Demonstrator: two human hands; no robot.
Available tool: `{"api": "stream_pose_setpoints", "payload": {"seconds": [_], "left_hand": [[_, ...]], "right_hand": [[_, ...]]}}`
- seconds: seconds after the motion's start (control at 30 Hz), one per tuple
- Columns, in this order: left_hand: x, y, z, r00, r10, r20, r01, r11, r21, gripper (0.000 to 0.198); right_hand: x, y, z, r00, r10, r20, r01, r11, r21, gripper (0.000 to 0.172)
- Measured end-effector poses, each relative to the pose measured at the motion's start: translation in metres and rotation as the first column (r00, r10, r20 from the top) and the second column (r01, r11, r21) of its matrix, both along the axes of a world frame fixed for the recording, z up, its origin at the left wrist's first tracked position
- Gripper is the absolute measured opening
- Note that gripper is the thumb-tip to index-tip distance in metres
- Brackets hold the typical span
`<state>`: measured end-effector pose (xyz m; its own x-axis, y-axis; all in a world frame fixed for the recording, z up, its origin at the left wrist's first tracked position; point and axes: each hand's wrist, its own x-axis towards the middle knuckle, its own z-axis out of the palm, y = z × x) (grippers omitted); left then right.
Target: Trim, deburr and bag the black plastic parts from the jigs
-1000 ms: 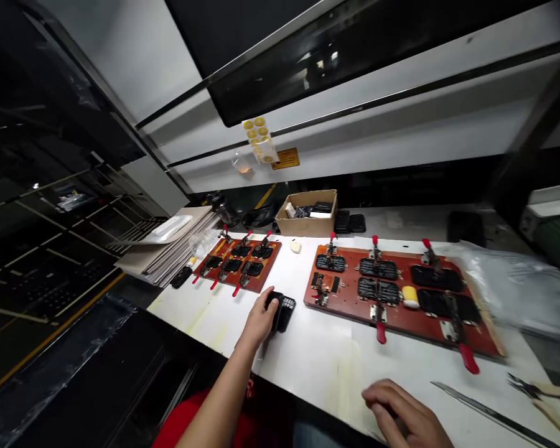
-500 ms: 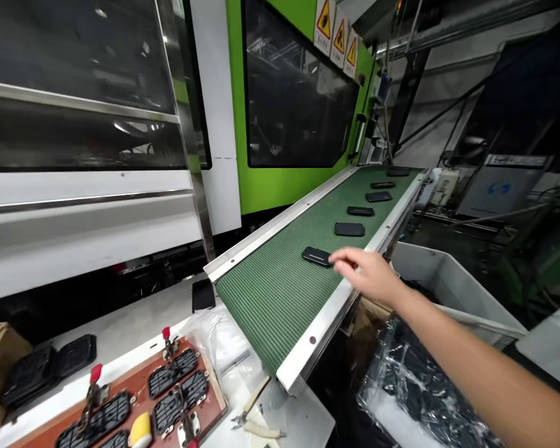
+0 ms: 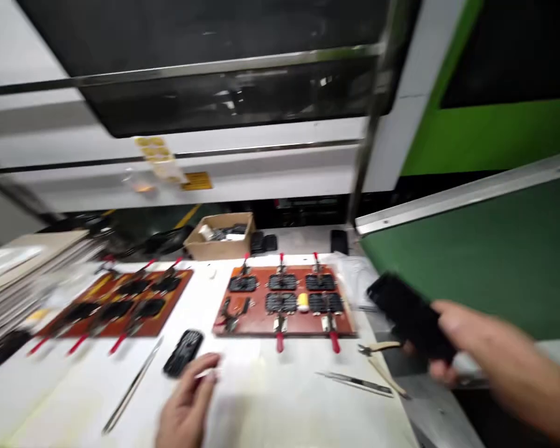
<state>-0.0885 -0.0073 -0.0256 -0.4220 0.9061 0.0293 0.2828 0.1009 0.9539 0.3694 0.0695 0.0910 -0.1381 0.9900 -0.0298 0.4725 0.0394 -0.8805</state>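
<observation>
My right hand (image 3: 466,339) grips a flat black plastic case (image 3: 408,314), shaped like a phone case and blurred, above the table's right edge. Low in the middle, my left hand (image 3: 189,401) has its fingers curled, thumb and forefinger close together. A pale bit shows at their tips, too small to name. Just beyond those fingers lies another black case (image 3: 183,353), its ribbed side up. Behind it, a red-brown fixture board (image 3: 256,326) holds several black cases under red-handled toggle clamps. A yellow-and-white piece (image 3: 303,302) sits among them.
A second clamp board (image 3: 177,298) lies left, beside stacked sheets (image 3: 32,267). Tweezers (image 3: 133,389), a craft knife (image 3: 357,382) and cutting pliers (image 3: 385,367) lie on the table. A cardboard box (image 3: 220,239) stands behind. The green conveyor (image 3: 485,249) slopes at right.
The view has swung left from the conveyor to the table. My right hand, earlier touching a black case on the belt, now carries one over the table. My left hand has come into view.
</observation>
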Motion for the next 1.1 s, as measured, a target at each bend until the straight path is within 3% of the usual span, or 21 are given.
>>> {"api": "stream_pose_setpoints", "payload": {"seconds": [0.07,0.13,0.2,0.27,0.37,0.47,0.53,0.6,0.67,0.77,0.83,0.93,1.1], "left_hand": [[0.021,-0.015,0.0,0.963,-0.2,0.182,0.213,0.976,-0.054,0.039],[0.048,-0.021,0.004,0.853,-0.328,0.406,0.352,0.936,0.015,0.044],[0.065,-0.025,0.011,0.768,-0.282,0.574,0.325,0.945,0.029,0.041],[0.066,-0.029,0.013,0.733,-0.182,0.655,0.256,0.967,-0.018,0.037],[0.048,-0.034,0.006,0.732,-0.037,0.68,0.155,0.981,-0.114,0.028],[0.032,-0.036,-0.006,0.765,0.043,0.643,0.1,0.978,-0.184,0.058],[0.026,-0.034,-0.009,0.789,0.02,0.614,0.14,0.967,-0.212,0.071],[0.013,-0.027,-0.007,0.798,-0.011,0.602,0.19,0.953,-0.234,0.078],[-0.012,-0.016,-0.002,0.823,0.042,0.566,0.121,0.961,-0.247,0.077],[-0.068,0.018,0.002,0.88,0.249,0.403,-0.214,0.968,-0.132,0.071],[-0.1,0.05,-0.001,0.903,0.325,0.281,-0.335,0.942,-0.013,0.068],[-0.116,0.104,-0.018,0.947,0.265,0.181,-0.27,0.963,0.005,0.063],[-0.085,0.17,-0.048,0.999,0.017,0.045,-0.011,0.991,-0.134,0.041]], "right_hand": [[-0.087,-0.029,-0.038,0.943,0.148,-0.297,-0.203,0.966,-0.16,0.053],[-0.162,-0.053,-0.066,0.851,0.273,-0.449,-0.412,0.877,-0.247,0.054],[-0.212,-0.064,-0.084,0.787,0.24,-0.569,-0.476,0.823,-0.31,0.055],[-0.235,-0.066,-0.097,0.764,0.155,-0.626,-0.47,0.799,-0.375,0.054],[-0.236,-0.063,-0.111,0.792,0.16,-0.589,-0.48,0.76,-0.439,0.054],[-0.229,-0.057,-0.119,0.819,0.238,-0.523,-0.507,0.728,-0.462,0.053],[-0.227,-0.053,-0.125,0.829,0.265,-0.493,-0.511,0.716,-0.475,0.054],[-0.227,-0.048,-0.135,0.843,0.267,-0.467,-0.492,0.733,-0.469,0.054],[-0.228,-0.044,-0.151,0.87,0.285,-0.403,-0.454,0.784,-0.425,0.052],[-0.23,-0.043,-0.179,0.921,0.335,-0.198,-0.377,0.894,-0.242,0.04],[-0.23,-0.045,-0.193,0.932,0.348,-0.099,-0.358,0.928,-0.106,0.032],[-0.23,-0.049,-0.202,0.929,0.362,-0.074,-0.364,0.931,-0.021,0.028],[-0.229,-0.05,-0.2,0.926,0.372,-0.068,-0.372,0.928,0.013,0.027]]}}
